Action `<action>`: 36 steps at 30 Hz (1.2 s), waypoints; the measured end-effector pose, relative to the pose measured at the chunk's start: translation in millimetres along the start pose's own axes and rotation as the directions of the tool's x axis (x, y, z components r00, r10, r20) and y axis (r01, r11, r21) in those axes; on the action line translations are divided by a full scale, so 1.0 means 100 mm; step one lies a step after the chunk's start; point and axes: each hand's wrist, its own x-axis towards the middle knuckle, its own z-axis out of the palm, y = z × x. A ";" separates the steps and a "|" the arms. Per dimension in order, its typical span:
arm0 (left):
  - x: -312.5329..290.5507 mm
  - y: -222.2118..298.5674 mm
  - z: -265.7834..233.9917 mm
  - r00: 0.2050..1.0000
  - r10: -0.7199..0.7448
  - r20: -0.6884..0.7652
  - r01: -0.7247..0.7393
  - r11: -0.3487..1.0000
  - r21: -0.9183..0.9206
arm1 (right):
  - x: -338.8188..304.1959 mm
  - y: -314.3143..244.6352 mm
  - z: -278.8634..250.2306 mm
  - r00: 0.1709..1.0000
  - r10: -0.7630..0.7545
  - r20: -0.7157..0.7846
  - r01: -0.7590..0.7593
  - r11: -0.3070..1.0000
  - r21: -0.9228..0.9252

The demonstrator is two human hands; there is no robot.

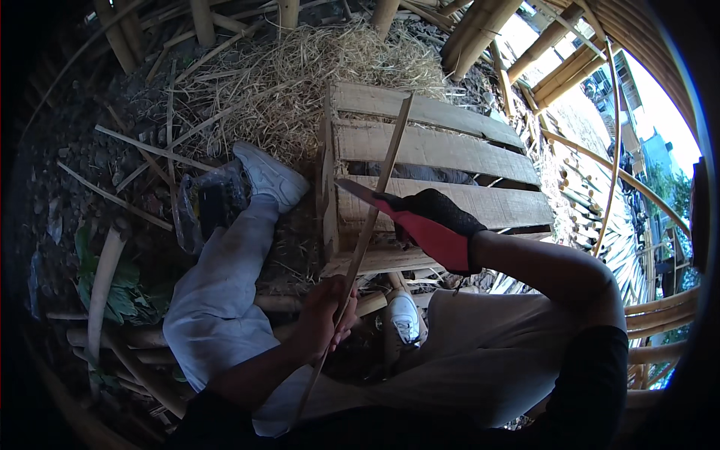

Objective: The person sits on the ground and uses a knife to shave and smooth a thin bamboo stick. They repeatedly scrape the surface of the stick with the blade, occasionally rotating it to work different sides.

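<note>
Left hand (326, 309) bare, fingers curled shut round the lower part of a long thin wooden strip (390, 154); strip tilts up and to the right, lower end near the lap, upper end over the crate. Right hand (439, 225) in a red and black glove, fist closed on a knife (355, 190), handle mostly hidden by the fingers. Blade points left and crosses the strip above the left hand; can't tell if the edge touches it

Around them, left to right: green leaves (120, 294) on the ground beside a short bamboo pole (103, 289), then a clear plastic bag (187, 217) with something dark in it, just beside a white shoe (268, 176). Straw heap (300, 90) beyond that. Second white shoe (405, 319) low, between the legs. Slatted wooden crate (439, 142) directly ahead, dark contents showing through the gaps, too dim to tell. Far right: cut bamboo lengths (579, 196) piled on the ground, bamboo rails (660, 322) nearer the person
</note>
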 end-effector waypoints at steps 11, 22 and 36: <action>-0.02 -0.02 -0.02 0.999 0.009 -0.042 -0.011 0.999 -0.035 | 0.18 0.03 -0.30 0.995 0.095 0.015 -0.094 0.994 -0.062; 0.00 0.02 0.01 1.000 0.008 -0.025 -0.008 1.000 -0.002 | -0.02 -0.05 0.06 0.999 0.036 0.015 -0.036 0.999 0.001; 0.00 0.00 0.00 1.000 0.004 -0.020 -0.003 1.000 0.028 | -0.03 -0.07 0.12 0.995 0.085 0.044 -0.087 0.996 0.031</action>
